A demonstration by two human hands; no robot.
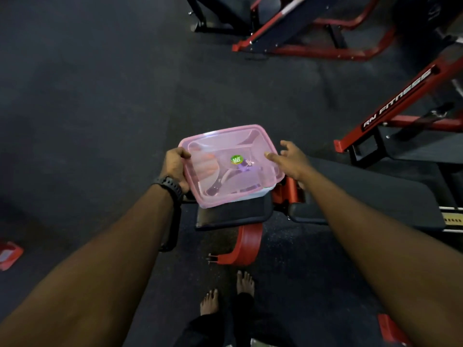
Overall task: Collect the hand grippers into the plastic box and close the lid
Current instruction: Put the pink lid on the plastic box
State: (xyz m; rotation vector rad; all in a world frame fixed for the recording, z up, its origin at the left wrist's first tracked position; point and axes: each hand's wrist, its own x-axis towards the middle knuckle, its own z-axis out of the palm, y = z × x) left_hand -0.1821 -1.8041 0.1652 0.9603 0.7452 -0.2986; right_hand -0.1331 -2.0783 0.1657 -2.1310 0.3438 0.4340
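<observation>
A plastic box with a translucent pink lid (250,144) and a green round sticker sits on the black pad of a gym bench (233,214). The lid lies on top of the box; its white base (263,192) shows at the near right corner. Hand grippers (233,176) show dimly through the lid, with purple and pale handles. My left hand (175,166) grips the box's left edge, thumb on the lid. My right hand (288,159) hovers at the right edge, fingers spread, fingertips just at the lid.
The bench has a red frame (246,244) and a second black pad (375,194) to the right. Red and black gym machines (388,113) stand behind and to the right. My bare feet (225,294) stand on dark rubber floor below the bench. A red object (10,254) lies at far left.
</observation>
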